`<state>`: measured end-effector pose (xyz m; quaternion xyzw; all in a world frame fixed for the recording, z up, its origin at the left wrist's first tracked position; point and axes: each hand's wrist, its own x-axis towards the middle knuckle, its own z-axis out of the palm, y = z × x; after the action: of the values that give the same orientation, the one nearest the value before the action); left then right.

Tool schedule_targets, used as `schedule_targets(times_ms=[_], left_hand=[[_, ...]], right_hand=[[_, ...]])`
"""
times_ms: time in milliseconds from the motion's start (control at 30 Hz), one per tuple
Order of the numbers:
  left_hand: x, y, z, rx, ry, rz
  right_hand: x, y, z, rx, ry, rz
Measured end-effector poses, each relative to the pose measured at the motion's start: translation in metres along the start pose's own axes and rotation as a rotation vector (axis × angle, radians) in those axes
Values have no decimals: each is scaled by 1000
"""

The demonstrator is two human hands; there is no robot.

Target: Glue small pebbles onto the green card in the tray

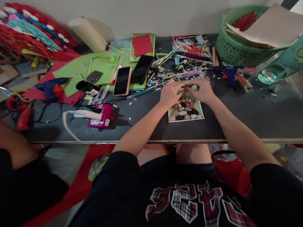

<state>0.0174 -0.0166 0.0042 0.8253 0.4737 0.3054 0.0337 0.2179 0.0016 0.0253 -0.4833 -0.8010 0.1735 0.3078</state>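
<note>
A shallow light-green tray [203, 108] with thin stick edges lies near the front of the dark table. Its front part is covered with smooth pebbles [182, 113] in white, tan, grey and black, and smaller red and yellow ones sit farther back. Over the tray's far end, my left hand [170, 93] and my right hand [200, 90] meet with their fingertips pinched together. Whatever is between the fingers is too small to make out. Just behind my left hand a clear ring [170, 75], like a tape roll, is partly hidden.
Two phones [122, 81], a magenta power adapter [100, 116] and a blue glue gun [53, 86] are on the left. Another glue gun [226, 73], a green basket [243, 56] and a water bottle [270, 75] stand right. Paper scraps litter the back. Another person's arm [15, 145] shows at left.
</note>
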Motion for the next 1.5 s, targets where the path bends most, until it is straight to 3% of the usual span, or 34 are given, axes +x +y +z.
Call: schedule_targets(times_ms=[167,300,400,633,900,1167,1500], left_hand=[[-1,-2,2,-56,84,3],[-1,-1,1,-113,132,-35],[-1,-1,1,-138,131,-58],[0,1,-1,-137,58,-85],[0,1,0,-112,60,-80],[0,-1,2,-121,72,-84],[0,0,1,-114,64,-66]], right_hand=[[2,4,-7,-29,-2,30],[1,4,-16,-17,-169,129],[-1,3,-20,-23,-272,125],[-1,-3,-25,-28,-377,97],[-1,-2,-25,-83,-366,17],[1,-1,-27,13,-407,244],[0,-3,-30,102,-357,269]])
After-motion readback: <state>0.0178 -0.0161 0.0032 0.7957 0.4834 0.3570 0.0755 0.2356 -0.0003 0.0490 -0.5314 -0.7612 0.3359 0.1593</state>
